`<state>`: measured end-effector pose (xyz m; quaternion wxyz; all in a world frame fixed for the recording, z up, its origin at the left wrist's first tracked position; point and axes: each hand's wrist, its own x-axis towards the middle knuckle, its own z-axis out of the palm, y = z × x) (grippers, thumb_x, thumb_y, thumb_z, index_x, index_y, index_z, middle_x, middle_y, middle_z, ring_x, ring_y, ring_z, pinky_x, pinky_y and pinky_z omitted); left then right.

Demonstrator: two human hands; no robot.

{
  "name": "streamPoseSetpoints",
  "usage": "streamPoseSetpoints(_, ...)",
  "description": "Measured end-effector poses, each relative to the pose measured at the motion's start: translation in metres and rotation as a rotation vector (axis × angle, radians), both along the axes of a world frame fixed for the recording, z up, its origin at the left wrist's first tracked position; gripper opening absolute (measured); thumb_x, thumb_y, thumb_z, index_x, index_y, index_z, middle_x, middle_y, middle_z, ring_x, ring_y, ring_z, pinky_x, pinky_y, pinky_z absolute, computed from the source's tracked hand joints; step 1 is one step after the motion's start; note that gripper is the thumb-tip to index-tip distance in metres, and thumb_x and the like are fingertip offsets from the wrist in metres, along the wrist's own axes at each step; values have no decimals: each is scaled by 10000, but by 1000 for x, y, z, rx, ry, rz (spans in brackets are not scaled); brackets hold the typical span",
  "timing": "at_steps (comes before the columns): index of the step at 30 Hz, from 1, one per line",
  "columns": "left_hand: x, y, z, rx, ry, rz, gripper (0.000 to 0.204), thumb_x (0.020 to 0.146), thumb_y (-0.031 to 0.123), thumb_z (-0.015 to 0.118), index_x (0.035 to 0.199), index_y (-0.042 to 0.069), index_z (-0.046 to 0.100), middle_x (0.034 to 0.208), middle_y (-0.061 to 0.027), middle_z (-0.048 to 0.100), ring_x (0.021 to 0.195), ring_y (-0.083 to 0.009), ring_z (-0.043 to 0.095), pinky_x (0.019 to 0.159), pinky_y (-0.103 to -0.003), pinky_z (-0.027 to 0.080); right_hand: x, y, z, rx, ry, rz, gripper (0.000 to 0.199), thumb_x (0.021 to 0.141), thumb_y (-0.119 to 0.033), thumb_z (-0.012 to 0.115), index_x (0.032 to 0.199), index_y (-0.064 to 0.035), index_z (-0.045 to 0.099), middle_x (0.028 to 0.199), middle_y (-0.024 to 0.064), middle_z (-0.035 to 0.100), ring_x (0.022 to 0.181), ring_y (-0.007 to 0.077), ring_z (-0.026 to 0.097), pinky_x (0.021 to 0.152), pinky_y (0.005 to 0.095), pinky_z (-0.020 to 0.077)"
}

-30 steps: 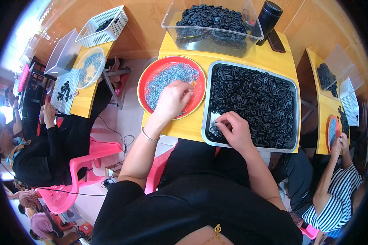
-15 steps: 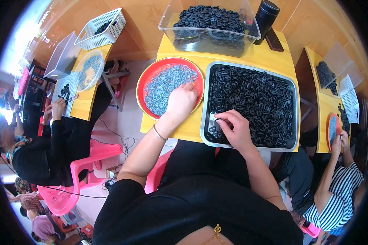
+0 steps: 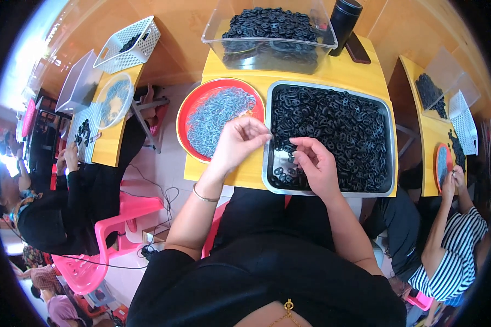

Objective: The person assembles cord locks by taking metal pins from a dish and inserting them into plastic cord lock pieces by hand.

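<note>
My left hand (image 3: 239, 143) is in the air between the red round tray (image 3: 184, 114) and the metal tray (image 3: 266, 174). Its thumb and finger are pinched over the metal tray's left rim, and a tiny shiny bit shows at the tips, too small to name. A heap of small silver wire pieces (image 3: 213, 122) fills the red tray. Above the metal tray's lower left, my right hand (image 3: 317, 166) curls its thumb and fingers around a small black two-holed piece, partly hidden. Many black two-holed plastic pieces (image 3: 343, 136) cover most of the metal tray.
A clear plastic bin (image 3: 294, 62) of black pieces stands at the back of the yellow table (image 3: 360, 71). Beside it are a black cylindrical flask (image 3: 345, 27) and a dark flat phone-like object (image 3: 357, 50). Co-workers sit at yellow tables left and right. A pink chair (image 3: 114, 223) is at left.
My left hand has left the silver wire pieces and moved right, toward my right hand. The right hand has risen slightly off the black pieces. The whole view has shifted a little.
</note>
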<state>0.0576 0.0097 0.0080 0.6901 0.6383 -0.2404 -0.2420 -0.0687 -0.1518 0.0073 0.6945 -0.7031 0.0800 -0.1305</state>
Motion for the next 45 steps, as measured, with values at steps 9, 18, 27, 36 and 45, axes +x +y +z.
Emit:
streamPoseSetpoints(9,-37,-7,-5,-188,389,-98,122,808,12,632,930,18,633,844,-31,642,772,-64,581,709,-197,461,-8,-1,7,58,26,17,112,854,-17,550,953,11,593,818,35,620,723,78,593,653,206,484)
streamPoseSetpoints(18,-45,-16,-4,-301,375,-9,175,804,-22,619,967,24,573,842,-46,644,767,-85,604,690,-204,481,-6,1,7,75,-8,-39,101,844,-18,567,937,7,598,775,20,626,683,47,585,621,185,474)
streamPoseSetpoints(27,-49,-19,-5,-314,344,29,185,788,-57,619,948,22,569,831,-42,640,766,-84,602,707,-205,481,-5,4,7,26,-3,-89,94,829,-33,594,916,-6,615,747,7,622,654,33,570,586,179,462)
streamPoseSetpoints(36,-51,-21,-7,-326,341,50,183,784,-60,620,936,26,568,826,-35,636,756,-78,597,701,-204,479,-5,6,8,57,-7,-124,90,826,-35,602,910,-4,612,747,-3,616,642,23,555,572,168,440)
streamPoseSetpoints(45,-53,-23,-10,-358,363,58,190,787,-61,617,948,25,563,831,-42,639,759,-79,597,704,-207,482,-4,6,5,83,-16,-141,86,827,-44,606,904,-8,613,739,-10,616,625,19,549,561,164,434)
